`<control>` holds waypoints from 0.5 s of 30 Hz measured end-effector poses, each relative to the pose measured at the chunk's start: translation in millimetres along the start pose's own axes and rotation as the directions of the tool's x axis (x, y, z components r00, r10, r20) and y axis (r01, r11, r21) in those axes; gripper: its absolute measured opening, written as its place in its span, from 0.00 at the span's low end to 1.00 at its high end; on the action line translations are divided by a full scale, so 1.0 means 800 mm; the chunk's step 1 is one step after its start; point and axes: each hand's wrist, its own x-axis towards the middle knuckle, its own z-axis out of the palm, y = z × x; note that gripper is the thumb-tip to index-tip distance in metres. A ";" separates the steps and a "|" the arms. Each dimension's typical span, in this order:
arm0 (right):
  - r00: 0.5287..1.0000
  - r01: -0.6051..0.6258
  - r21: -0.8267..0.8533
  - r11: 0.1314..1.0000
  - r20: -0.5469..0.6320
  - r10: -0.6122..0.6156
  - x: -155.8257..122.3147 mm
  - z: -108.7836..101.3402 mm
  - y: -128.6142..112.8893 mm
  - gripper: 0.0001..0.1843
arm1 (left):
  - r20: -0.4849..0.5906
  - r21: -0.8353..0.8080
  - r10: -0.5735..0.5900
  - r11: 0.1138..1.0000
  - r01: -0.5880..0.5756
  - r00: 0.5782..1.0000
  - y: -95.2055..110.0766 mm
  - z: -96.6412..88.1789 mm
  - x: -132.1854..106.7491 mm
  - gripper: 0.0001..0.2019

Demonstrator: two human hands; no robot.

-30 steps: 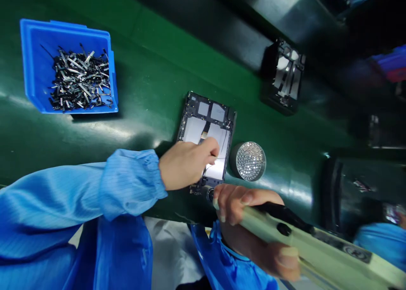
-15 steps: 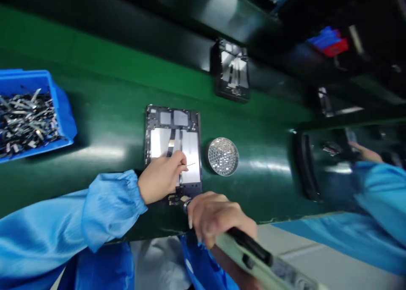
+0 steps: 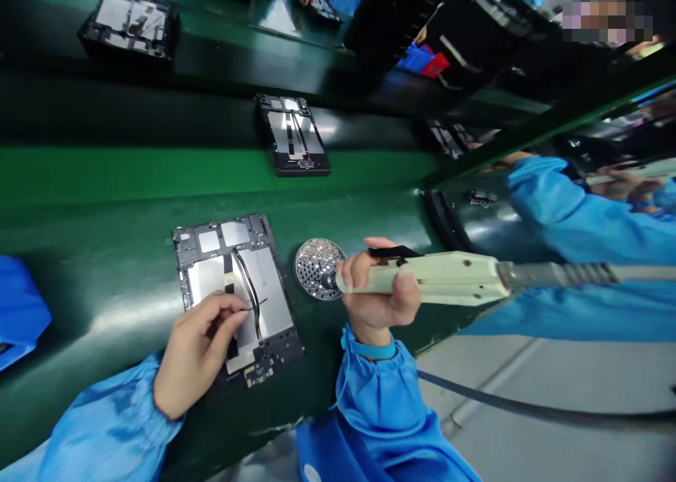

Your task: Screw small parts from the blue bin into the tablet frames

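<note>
An opened tablet (image 3: 270, 285) lies on the green bench, with silver battery panels, black ribbon cables and a small circuit board at its near edge. My left hand (image 3: 203, 345) is over its left side, thumb and forefinger pinched on a thin dark wire-like piece (image 3: 258, 304). Its exact kind is too small to tell. My right hand (image 3: 377, 288) is wrapped round a pale electric screwdriver (image 3: 448, 278), held nearly level. The screwdriver's tip is at a round dish of small screws (image 3: 311, 260), just right of the tablet.
A blue bin (image 3: 21, 306) stands at the left edge. Tablet units sit beyond the bench, one stack (image 3: 296, 141) in the middle and another (image 3: 132, 24) at far left. A co-worker's blue sleeve (image 3: 549, 193) is at right, behind a dark curved strip (image 3: 446, 222).
My right hand has moved the electric screwdriver from the tablet's near edge up to the screw dish. My left hand keeps its pinch over the tablet. The view has shifted right.
</note>
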 end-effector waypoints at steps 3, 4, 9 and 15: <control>1.000 -0.019 0.008 1.000 -0.018 0.019 -0.001 -0.001 0.010 0.19 | -0.094 0.039 -0.108 0.993 0.112 0.990 0.000 -0.021 0.011 0.11; 0.999 -0.025 0.011 1.000 -0.029 0.025 -0.003 -0.001 0.011 0.19 | -0.136 0.059 -0.142 0.987 0.151 0.981 -0.001 -0.028 0.015 0.12; 0.996 -0.074 -0.037 0.997 -0.047 0.072 -0.005 -0.003 0.012 0.19 | -0.353 0.074 -0.232 0.959 0.275 0.906 -0.010 -0.054 0.036 0.15; 0.993 -0.101 -0.045 0.994 -0.069 0.098 -0.004 -0.002 0.012 0.18 | -0.404 0.031 -0.244 0.960 0.280 0.881 -0.024 -0.066 0.046 0.12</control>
